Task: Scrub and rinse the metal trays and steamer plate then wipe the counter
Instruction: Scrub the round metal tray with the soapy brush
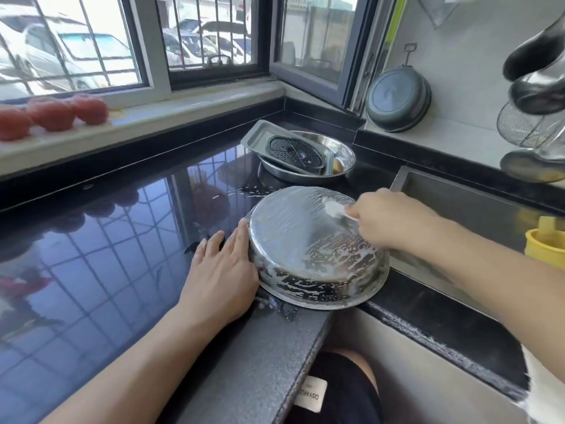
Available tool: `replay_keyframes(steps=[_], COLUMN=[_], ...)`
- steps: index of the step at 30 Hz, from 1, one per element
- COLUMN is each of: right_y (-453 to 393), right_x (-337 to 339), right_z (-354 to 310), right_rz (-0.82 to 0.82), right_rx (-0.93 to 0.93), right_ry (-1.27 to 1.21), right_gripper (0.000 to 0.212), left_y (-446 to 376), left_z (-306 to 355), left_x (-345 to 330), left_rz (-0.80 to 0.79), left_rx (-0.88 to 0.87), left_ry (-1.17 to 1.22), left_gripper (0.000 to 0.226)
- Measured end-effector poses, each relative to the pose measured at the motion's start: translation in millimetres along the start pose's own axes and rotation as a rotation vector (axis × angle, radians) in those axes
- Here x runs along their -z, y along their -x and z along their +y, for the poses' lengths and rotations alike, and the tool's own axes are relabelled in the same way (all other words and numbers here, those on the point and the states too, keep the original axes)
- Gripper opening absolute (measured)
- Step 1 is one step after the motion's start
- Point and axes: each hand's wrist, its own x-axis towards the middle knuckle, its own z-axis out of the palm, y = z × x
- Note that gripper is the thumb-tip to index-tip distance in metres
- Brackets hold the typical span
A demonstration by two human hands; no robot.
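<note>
While the round metal tray (318,249) lies upside down at the front edge of the black bench (122,240), just left of the sink (458,203), it is steadied by the left hand (223,270). That hand is laid flat on the bench, palm down, with its fingers straight and together, and its thumb side is pressed against the tray's left wall; nothing is gripped by it. The left forearm is stretched in from the lower left. The right hand (394,218) is reached across from the right, above the far right part of the upturned base, with its fingers curled around a pale scrubber (334,208) that is held against the metal. Soap foam is spread over the tray's base and streaked down its near wall, and some is spattered on the bench beside the rim. Farther back on the bench, well apart from the soapy tray, a second round tray (342,160) is seen, with a rectangular tray (260,134) propped tilted in it and a dark perforated steamer plate (295,151) resting on that. Red tomatoes (52,113) are lined along the window sill (183,108).
</note>
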Motion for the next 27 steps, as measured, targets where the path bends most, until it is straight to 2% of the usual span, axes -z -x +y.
replay_keyframes(steps=[1, 3, 5, 9, 10, 13, 14, 17, 18, 22, 25, 27], right_y=[3.4, 20.8, 30.9, 13.7, 17.4, 40.4, 36.9, 23.0, 26.8, 51.0, 38.3, 43.9], right_x=[-0.1, -4.7, -10.4, -2.5, -4.8, -16.9, -15.9, -5.7, -6.4, -19.8, -12.1, -12.4], right_z=[1.9, -16.2, -25.3, 13.9, 11.9, -17.0, -11.3, 24.7, 26.6, -5.2, 17.0, 7.7], right_rz=[-0.022, -0.111, -0.150, -0.014, -0.027, -0.107, -0.083, -0.012, -0.024, -0.099, -0.045, -0.062], right_rx=[-0.001, 0.125, 0.219, -0.085, -0.063, 0.158, 0.156, -0.131, -0.140, 0.066, -0.129, -0.054], right_ry=[-0.008, -0.098, -0.193, -0.036, -0.045, -0.138, -0.128, -0.022, -0.010, -0.192, -0.162, -0.190], right_gripper=[0.041, 0.042, 0.042, 0.051, 0.052, 0.049, 0.046, 0.046, 0.048, 0.051, 0.056, 0.053], left_y=[0.1, -0.7, -2.7, 0.7, 0.6, -1.3, -1.4, 2.1, 2.6, -0.5, 1.8, 1.8], left_z=[-0.1, -0.4, -2.1, 0.3, 0.3, 0.2, -0.1, 1.6, 1.8, -0.7, -0.8, -0.3], left_x=[0.0, -0.4, -1.7, -0.3, -0.1, -0.4, -0.7, -0.1, -0.3, -0.9, -2.4, -1.7], left_rz=[0.002, 0.006, 0.008, -0.002, -0.004, 0.003, 0.010, 0.012, 0.020, 0.040, 0.025, 0.004], left_rx=[-0.005, -0.012, -0.006, -0.014, -0.013, -0.010, -0.010, -0.016, -0.024, -0.041, -0.029, -0.020], left_ry=[-0.008, -0.023, -0.024, -0.029, -0.026, -0.011, -0.004, 0.017, 0.020, 0.026, 0.026, 0.022], left_gripper=[0.073, 0.086, 0.083, 0.078, 0.074, 0.069, 0.069, 0.069, 0.069, 0.068, 0.068, 0.070])
